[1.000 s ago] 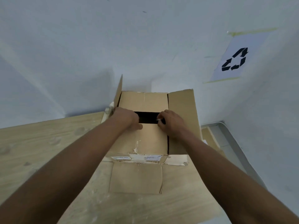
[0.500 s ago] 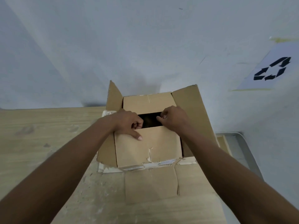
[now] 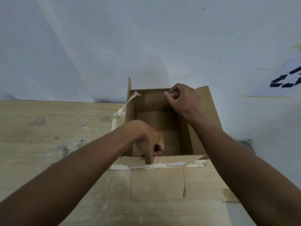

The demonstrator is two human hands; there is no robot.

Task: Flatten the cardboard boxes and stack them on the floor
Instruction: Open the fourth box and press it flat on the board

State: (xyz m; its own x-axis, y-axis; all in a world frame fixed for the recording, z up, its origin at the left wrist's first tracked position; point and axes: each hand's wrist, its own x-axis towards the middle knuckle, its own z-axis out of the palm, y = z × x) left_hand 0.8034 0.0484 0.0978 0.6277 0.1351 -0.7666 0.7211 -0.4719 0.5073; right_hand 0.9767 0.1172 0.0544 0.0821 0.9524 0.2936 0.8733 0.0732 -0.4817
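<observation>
A brown cardboard box (image 3: 206, 115) stands on the wooden table against the wall, its top now open so I see down inside. My left hand (image 3: 149, 144) grips the near flap at the box's front edge, thumb pressing on its outside. My right hand (image 3: 183, 97) holds the far flap at the back rim, fingers curled over it. The near flap (image 3: 157, 185) hangs down the front, with torn white label along its fold. A strip of peeled tape (image 3: 128, 101) dangles from the left flap.
The pale wooden table (image 3: 48, 136) stretches to the left, dusty and scuffed. A grey wall rises right behind the box. A paper sign with a recycling symbol (image 3: 286, 80) is taped to the wall at right. A metal edge (image 3: 247, 142) shows right of the table.
The two top flaps, nearly closed before, have been pulled apart: my left hand drew the near one toward me, my right pushed the far one back. The inside is now exposed.
</observation>
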